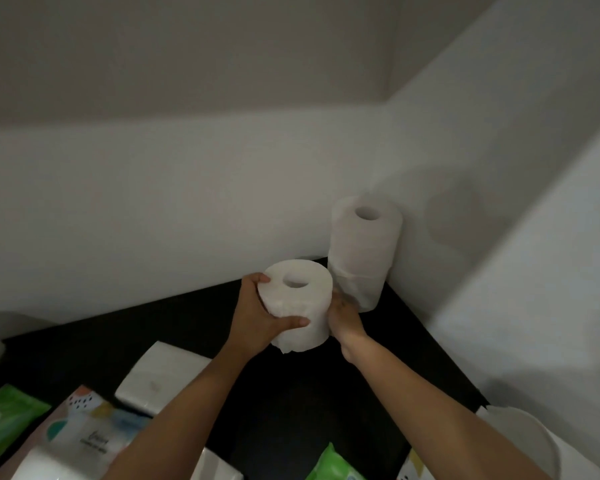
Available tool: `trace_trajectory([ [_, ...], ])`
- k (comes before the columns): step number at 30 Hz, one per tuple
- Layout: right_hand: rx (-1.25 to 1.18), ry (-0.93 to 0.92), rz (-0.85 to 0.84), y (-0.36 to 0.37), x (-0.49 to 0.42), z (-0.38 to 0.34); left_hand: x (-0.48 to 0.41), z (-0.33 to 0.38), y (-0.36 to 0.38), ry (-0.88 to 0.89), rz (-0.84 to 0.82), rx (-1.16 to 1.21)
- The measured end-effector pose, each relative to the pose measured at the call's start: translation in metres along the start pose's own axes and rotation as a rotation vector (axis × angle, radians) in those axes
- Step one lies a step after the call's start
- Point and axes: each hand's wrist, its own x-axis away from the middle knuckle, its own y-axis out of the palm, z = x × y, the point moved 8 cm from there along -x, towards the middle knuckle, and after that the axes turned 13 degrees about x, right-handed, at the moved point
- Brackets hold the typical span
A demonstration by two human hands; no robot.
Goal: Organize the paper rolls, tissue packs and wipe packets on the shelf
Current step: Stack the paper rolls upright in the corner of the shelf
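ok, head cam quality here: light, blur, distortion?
Head view: dim, flat light, no glare; soft throughout, print on the patterned tissue pack unreadable; held roll, left hand and right hand clearest; tall roll throws a faint shadow on the right wall; wide-angle slants the wall lines.

Head camera looks forward and down, close over the shelf [291, 393].

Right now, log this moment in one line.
grip: left hand, right hand on small roll | place: near tall roll, shelf corner
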Motion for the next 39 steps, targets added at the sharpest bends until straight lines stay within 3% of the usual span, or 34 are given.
trace_trajectory([
  [12, -0.138, 0.014, -0.054, 0.012, 0.004, 0.010, 0.006, -0.008, 0.004, 0.057, 0.142, -0.253],
  [17, -0.167, 0.046, -0.015, 0.013, -0.001, 0.015, 0.004, -0.012, -0.006, 0.026, 0.076, -0.150],
  [21, -0.177, 0.050, -0.028, 0.012, 0.003, 0.011, -0.003, -0.020, -0.016, -0.103, -0.031, -0.089],
  [26, -0.066, 0.035, 0.029, 0.011, 0.005, 0.008, -0.006, -0.015, -0.013, -0.057, -0.202, -0.292],
  [35, -0.125, 0.033, -0.067, 0.017, 0.013, 0.005, 0.003, -0.004, -0.012, -0.006, -0.293, -0.305],
  [39, -0.092, 0.049, -0.055, 0.016, 0.017, 0.003, 0.003, 0.002, -0.019, 0.039, -0.210, -0.338],
])
